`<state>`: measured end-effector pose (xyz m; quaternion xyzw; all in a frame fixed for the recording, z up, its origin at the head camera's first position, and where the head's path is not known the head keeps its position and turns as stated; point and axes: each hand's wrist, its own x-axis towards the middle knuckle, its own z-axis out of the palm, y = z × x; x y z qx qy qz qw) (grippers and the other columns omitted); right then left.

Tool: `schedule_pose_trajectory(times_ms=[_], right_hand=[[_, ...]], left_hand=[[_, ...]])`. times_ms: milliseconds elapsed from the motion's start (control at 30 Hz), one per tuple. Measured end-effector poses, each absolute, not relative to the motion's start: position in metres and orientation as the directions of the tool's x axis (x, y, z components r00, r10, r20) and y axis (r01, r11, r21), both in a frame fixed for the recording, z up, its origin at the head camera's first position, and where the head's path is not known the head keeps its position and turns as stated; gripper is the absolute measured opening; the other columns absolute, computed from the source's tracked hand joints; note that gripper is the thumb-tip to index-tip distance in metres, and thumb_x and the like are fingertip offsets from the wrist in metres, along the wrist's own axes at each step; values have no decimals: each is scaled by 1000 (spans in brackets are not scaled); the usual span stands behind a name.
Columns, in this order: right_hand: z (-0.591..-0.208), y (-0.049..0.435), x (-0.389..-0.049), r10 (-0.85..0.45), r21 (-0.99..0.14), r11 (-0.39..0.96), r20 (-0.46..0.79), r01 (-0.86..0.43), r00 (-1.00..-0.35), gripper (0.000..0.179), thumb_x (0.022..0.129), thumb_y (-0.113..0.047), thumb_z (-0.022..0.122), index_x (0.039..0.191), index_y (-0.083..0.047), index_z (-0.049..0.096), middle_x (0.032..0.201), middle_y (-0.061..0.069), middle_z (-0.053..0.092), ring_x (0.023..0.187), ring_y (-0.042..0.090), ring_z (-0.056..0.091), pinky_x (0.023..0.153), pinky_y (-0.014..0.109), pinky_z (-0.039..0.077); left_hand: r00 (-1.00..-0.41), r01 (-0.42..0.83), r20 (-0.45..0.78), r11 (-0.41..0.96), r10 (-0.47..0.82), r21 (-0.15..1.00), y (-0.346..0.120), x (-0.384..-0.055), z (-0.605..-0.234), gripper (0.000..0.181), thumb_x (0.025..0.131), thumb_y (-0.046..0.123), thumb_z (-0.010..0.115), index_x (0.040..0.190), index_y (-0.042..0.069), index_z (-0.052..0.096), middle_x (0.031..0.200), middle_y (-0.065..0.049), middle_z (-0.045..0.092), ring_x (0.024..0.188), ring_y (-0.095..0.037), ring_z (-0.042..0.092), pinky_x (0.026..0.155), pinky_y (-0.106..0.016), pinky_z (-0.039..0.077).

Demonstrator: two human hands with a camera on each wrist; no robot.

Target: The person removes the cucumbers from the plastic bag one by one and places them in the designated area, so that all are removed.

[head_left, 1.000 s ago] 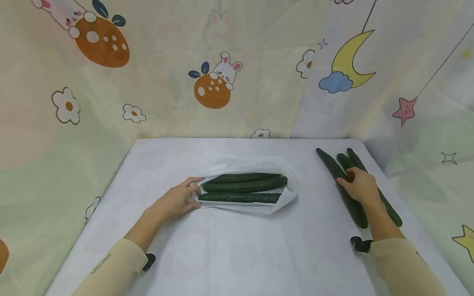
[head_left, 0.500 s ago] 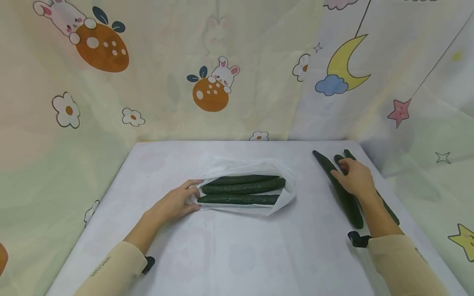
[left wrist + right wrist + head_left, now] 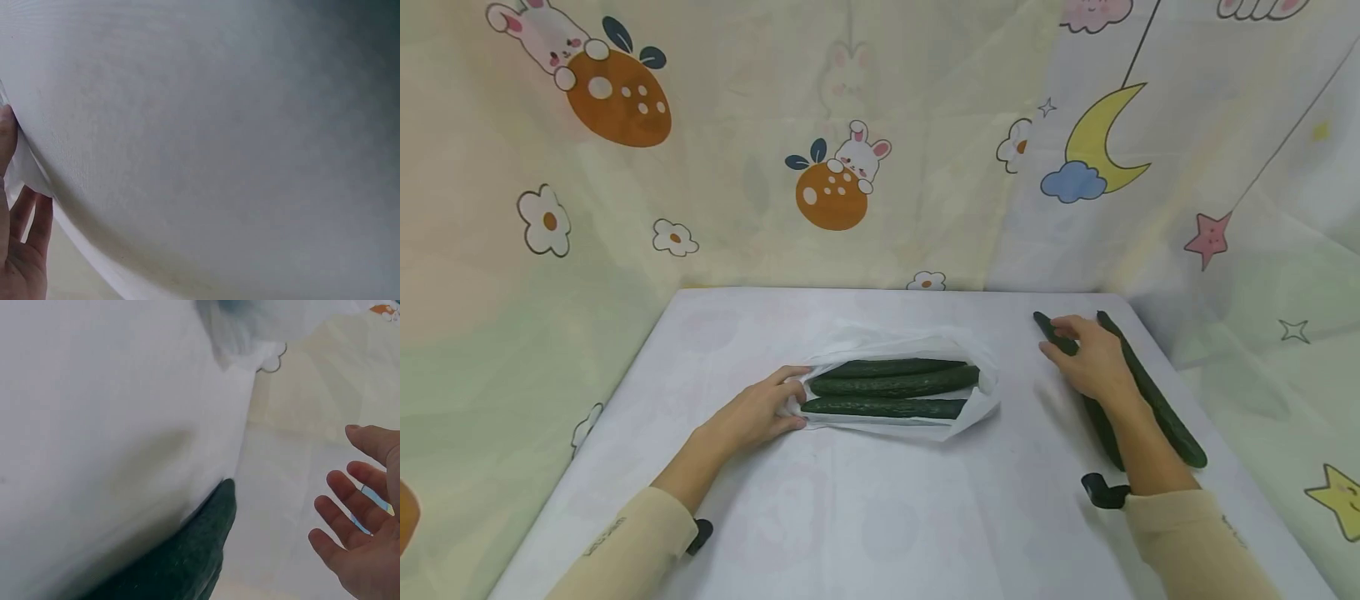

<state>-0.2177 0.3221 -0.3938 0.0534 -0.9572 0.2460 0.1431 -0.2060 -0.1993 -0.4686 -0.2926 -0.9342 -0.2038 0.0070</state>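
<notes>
My left hand sits at the nine o'clock end of the white bag, its fingers bent and pinching the bag's edge. Three cucumbers lie in the bag's opening, stretched from nine to three o'clock, the middle one against the farthest, with a gap before the nearest. Well apart, at the bag's three o'clock, my right hand hangs over the inner loose cucumber, fingers spread; whether a fingertip grazes it I cannot tell. That cucumber points its far tip to eleven o'clock, its middle hidden by my hand. On its three o'clock side the outer loose cucumber slants the same way, near the edge of the white surface. A black piece shows at the nine o'clock side of my beige right cuff, and printed cloth hangs at twelve o'clock behind everything
</notes>
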Motion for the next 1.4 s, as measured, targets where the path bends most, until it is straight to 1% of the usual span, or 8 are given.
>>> schedule_pose_trajectory(times_ms=[233, 367, 500, 633, 800, 1133, 1233, 1400], right_hand=[[-382, 295, -217, -67, -472, 851, 337, -230, -939, 48, 98, -23, 70, 135, 4, 58, 127, 29, 65, 121, 47, 57, 103, 64, 42], [-377, 282, -216, -87, -476, 842, 344, -253, -935, 47, 98, -23, 70, 135, 2, 58, 127, 27, 65, 122, 46, 57, 103, 64, 43], [-371, 266, -216, -102, -491, 831, 329, -262, -939, 47, 98, -24, 70, 136, -1, 59, 129, 25, 66, 124, 45, 56, 103, 64, 43], [-366, 249, -217, -125, -507, 816, 312, -276, -942, 47, 98, -25, 71, 137, -3, 59, 131, 22, 66, 124, 43, 58, 103, 62, 45], [-360, 227, -219, -175, -505, 796, 335, -333, -926, 47, 96, -24, 74, 135, -3, 61, 128, 20, 68, 122, 40, 60, 103, 59, 46], [-360, 196, -221, -255, -552, 735, 314, -394, -914, 52, 90, -21, 81, 135, -3, 61, 126, 17, 69, 120, 36, 62, 104, 51, 48], [-361, 188, -222, -277, -565, 721, 296, -401, -914, 54, 89, -22, 82, 135, -5, 61, 127, 15, 68, 120, 35, 62, 104, 49, 49], [-367, 178, -220, -302, -604, 685, 273, -407, -913, 56, 87, -20, 84, 135, -6, 61, 128, 15, 68, 121, 34, 63, 103, 48, 50]], left_hand=[[-829, 549, 135, 747, 542, 376, -199, -207, -468, 23, 88, 30, 83, 103, 22, 66, 158, -1, 45, 92, -13, 63, 82, -38, 52], [-834, 539, 121, 745, 539, 393, -199, -207, -467, 26, 87, 34, 84, 103, 22, 67, 158, -1, 45, 101, -17, 65, 87, -41, 52], [-845, 513, 90, 752, 527, 413, -199, -207, -467, 22, 92, 40, 78, 102, 23, 68, 160, 1, 43, 111, -21, 65, 93, -44, 51], [-842, 520, 93, 756, 531, 397, -200, -208, -468, 19, 96, 40, 73, 103, 23, 69, 161, 1, 42, 109, -21, 67, 93, -45, 51], [-841, 523, 93, 757, 533, 391, -201, -209, -470, 21, 93, 37, 77, 105, 23, 68, 161, 0, 41, 107, -20, 66, 91, -43, 52], [-852, 506, 84, 771, 517, 387, -197, -209, -467, 24, 90, 34, 81, 106, 25, 66, 161, 2, 40, 103, -18, 65, 89, -42, 51], [-857, 494, 66, 776, 512, 393, -198, -208, -466, 27, 89, 33, 82, 109, 25, 67, 162, 1, 39, 104, -20, 65, 90, -43, 51], [-854, 492, 57, 767, 517, 412, -197, -207, -466, 30, 88, 32, 83, 113, 24, 67, 163, 0, 38, 114, -25, 64, 95, -47, 51]])
